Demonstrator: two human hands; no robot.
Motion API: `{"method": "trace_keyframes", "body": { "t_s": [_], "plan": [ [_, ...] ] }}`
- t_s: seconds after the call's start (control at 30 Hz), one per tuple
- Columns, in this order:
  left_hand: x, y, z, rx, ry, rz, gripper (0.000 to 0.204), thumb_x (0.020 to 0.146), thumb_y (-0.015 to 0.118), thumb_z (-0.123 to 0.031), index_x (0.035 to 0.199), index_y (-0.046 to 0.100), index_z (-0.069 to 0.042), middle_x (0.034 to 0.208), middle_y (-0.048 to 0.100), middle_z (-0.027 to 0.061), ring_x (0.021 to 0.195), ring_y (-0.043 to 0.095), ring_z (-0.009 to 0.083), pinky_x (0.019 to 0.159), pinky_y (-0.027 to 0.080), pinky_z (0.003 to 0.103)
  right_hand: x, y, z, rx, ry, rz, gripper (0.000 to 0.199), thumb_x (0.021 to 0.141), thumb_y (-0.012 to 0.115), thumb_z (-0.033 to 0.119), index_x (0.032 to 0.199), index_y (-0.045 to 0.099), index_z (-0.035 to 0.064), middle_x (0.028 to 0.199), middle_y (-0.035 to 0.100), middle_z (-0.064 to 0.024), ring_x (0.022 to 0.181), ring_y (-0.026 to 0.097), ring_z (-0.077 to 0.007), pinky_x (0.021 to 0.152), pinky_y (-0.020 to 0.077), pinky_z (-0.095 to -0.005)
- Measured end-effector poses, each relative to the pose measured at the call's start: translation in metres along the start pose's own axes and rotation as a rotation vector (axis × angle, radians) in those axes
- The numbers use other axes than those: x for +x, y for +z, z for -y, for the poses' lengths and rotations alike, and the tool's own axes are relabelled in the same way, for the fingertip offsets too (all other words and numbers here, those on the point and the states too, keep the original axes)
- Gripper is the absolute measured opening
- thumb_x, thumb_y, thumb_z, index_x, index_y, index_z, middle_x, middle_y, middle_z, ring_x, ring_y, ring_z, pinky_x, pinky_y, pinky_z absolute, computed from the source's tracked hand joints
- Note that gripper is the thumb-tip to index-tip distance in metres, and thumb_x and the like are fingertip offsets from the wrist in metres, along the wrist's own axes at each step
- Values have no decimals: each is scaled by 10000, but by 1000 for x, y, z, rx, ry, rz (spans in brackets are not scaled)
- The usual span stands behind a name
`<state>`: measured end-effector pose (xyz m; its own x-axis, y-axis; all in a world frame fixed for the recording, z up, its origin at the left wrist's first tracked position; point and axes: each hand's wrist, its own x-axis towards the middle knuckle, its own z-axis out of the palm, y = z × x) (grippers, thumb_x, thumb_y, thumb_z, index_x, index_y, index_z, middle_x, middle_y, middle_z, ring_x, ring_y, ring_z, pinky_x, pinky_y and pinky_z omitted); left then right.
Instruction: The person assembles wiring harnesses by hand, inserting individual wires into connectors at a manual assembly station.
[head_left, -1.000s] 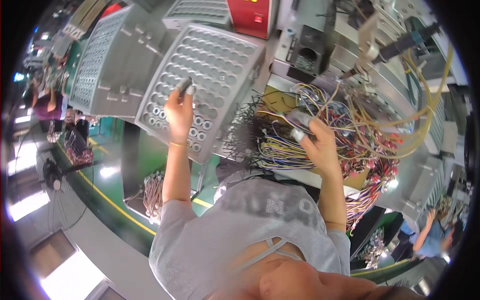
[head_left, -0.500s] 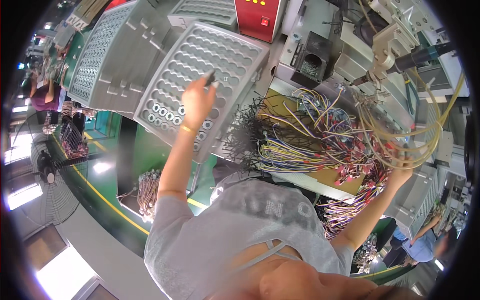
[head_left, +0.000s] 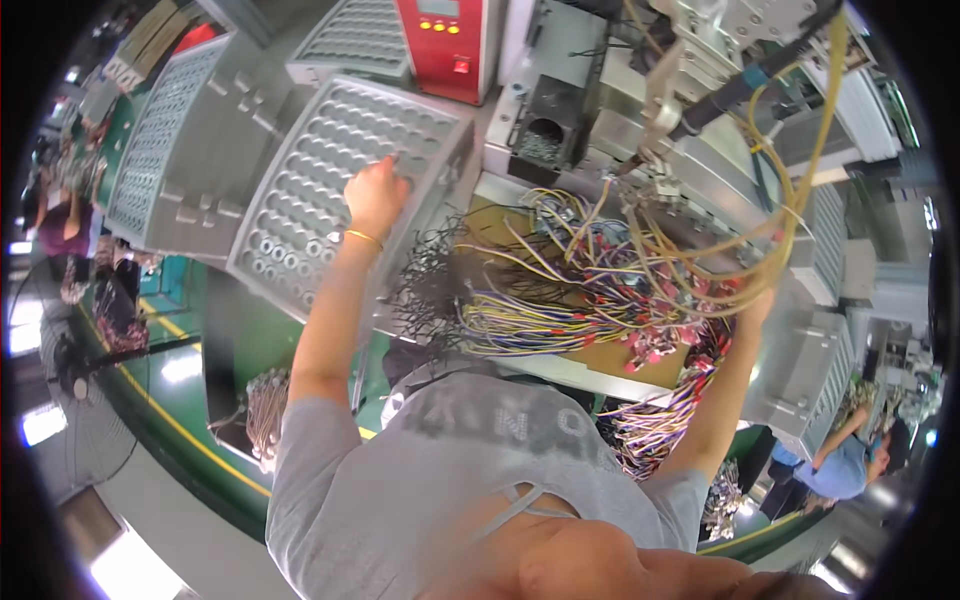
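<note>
My left hand (head_left: 377,197) is over a grey tray (head_left: 425,142) with rows of round pockets. Its fingers are curled together at the pockets; whatever they may pinch is hidden. Several round metal rings (head_left: 280,254) sit in pockets at the tray's near left end, beside my wrist. On the right, my right hand (head_left: 757,297) is at the right end of a wire heap, partly behind yellowish hoses (head_left: 795,220); its fingers cannot be made out. Bundled yellow, white and dark wires (head_left: 540,325) with red-tipped ends lie on a brown board between my hands.
A red control box (head_left: 450,50) stands behind the tray. Right of it are a dark bin of small parts (head_left: 545,135) and a machine with a dark cylinder (head_left: 715,105). Another pocketed tray block (head_left: 165,150) stands at the left. A person in blue (head_left: 835,465) is at far right.
The whole view has shifted, moving the bench leftward. My left fingers, stretched out around a small dark thing before, are now curled, and that thing is out of sight. My right hand is more hidden behind the hoses.
</note>
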<state>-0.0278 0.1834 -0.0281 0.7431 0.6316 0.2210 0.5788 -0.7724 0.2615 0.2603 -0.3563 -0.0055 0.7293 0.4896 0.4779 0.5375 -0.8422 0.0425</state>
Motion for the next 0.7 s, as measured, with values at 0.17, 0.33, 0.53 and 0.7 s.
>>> {"method": "trace_keyframes", "body": {
  "t_s": [0.17,0.33,0.53,0.7],
  "plan": [
    [-23,-47,1,-622,-268,24,385,681,652,-139,1060,608,-92,748,645,48,611,594,119,562,464,236,6,-5,-4,-41,150,-37,234,709,598,134,860,456,26,857,546,-185,799,536,-397,656,434,-455],
    [-56,-60,-2,-1820,-519,275,301,792,538,-56,1089,548,-9,933,618,88,753,594,169,592,472,279,1,-6,-18,183,393,-84,182,793,570,156,883,500,14,861,580,-130,755,573,-284,653,458,-390],
    [-90,-54,-47,-2407,-753,514,248,798,543,-51,1043,528,-85,1013,584,66,724,515,112,601,393,242,-37,-74,149,722,572,-381,187,781,622,106,903,582,-31,802,619,-110,706,565,-166,648,464,-299],
    [-104,-52,-77,-2482,-702,612,301,793,560,-60,1090,519,-87,1000,588,36,740,519,89,610,398,231,-51,-83,335,1496,144,253,504,706,559,-117,1181,415,-33,1079,540,-159,944,574,-258,843,455,-347]
  ]
}}
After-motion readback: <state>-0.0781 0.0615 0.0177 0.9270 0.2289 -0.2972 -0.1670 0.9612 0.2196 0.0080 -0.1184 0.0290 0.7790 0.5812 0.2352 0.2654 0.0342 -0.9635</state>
